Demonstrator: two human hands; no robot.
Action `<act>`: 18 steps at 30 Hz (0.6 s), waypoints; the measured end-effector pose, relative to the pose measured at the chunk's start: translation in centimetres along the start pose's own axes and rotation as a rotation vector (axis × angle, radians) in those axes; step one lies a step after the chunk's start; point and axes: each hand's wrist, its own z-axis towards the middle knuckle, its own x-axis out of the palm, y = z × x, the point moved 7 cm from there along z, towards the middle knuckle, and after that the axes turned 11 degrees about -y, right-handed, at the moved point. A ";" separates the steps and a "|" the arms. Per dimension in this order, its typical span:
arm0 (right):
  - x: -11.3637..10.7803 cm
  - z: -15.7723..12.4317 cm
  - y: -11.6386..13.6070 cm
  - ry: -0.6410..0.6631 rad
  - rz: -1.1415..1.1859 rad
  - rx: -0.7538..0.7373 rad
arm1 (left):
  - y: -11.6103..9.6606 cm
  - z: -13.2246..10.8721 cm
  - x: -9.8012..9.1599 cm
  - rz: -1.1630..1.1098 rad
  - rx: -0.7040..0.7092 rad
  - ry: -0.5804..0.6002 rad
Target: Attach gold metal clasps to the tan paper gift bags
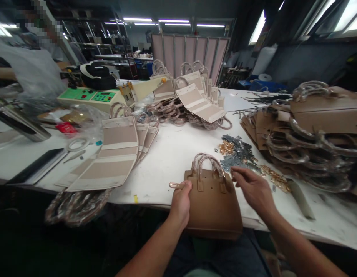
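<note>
A brown handbag (213, 207) with two plastic-wrapped handles (208, 163) rests at the front edge of the table, over my lap. My left hand (180, 204) is closed around the bag's left side. From its thumb a short strap end (176, 186) with a shiny tip sticks out to the left. Beside the bag's top right corner, my right hand (253, 188) is closed in a pinch; what its fingertips hold is too small to make out. Just beyond lie small gold metal fittings (226, 147) and grey pieces (238, 154).
On the right are piled brown bags (319, 115) with wrapped handles. Flat beige bag panels (120, 134) lie at left, with more panels (200, 102) at the back. A green-topped machine (92, 96), a tape roll (77, 144) and a dark folder (37, 167) are on the left.
</note>
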 end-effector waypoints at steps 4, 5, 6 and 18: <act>5.3 -6.7 5.2 0.101 0.159 -0.018 | 0.2 -0.1 -0.2 -0.003 0.071 0.022; 6.2 -7.5 5.9 0.109 0.163 -0.043 | 0.1 -0.1 -0.3 -0.003 0.095 0.019; 7.0 -8.0 6.3 0.112 0.153 -0.068 | 0.1 -0.2 -0.4 -0.003 0.108 0.017; 7.7 -8.4 7.3 0.155 -0.019 -0.248 | -0.2 -0.6 -0.6 0.094 0.223 0.055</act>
